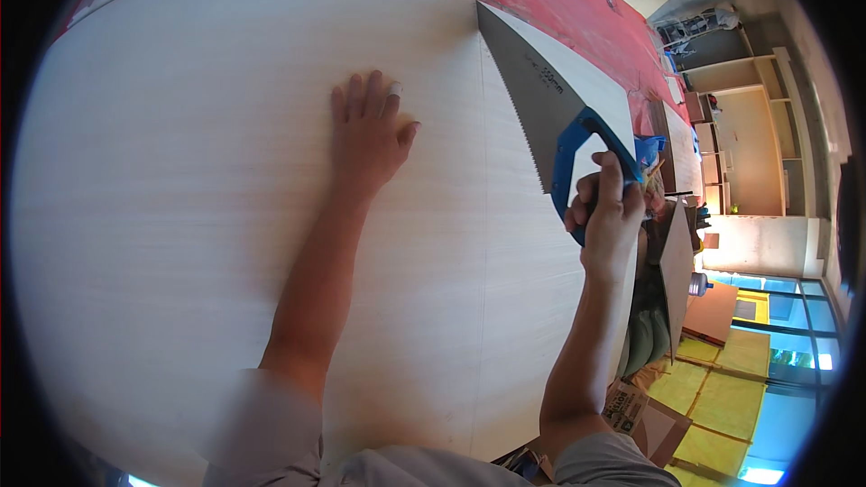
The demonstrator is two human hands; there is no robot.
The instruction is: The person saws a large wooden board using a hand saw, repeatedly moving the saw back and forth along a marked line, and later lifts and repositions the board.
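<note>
A large pale wooden board spreads out in front of me. My left hand lies flat on it with the fingers apart, and a white wrap circles one finger. My right hand is closed around the blue handle of a hand saw. The saw's toothed edge faces left and its tip points away from me, at the far edge of the board. A thin straight line runs along the board from near the tip toward me. Whether the teeth touch the wood, I cannot tell.
Red sheeting covers the floor beyond the board. To the right stand wooden shelving, a leaning panel and a cardboard box. Yellow-wrapped stacks sit near the windows.
</note>
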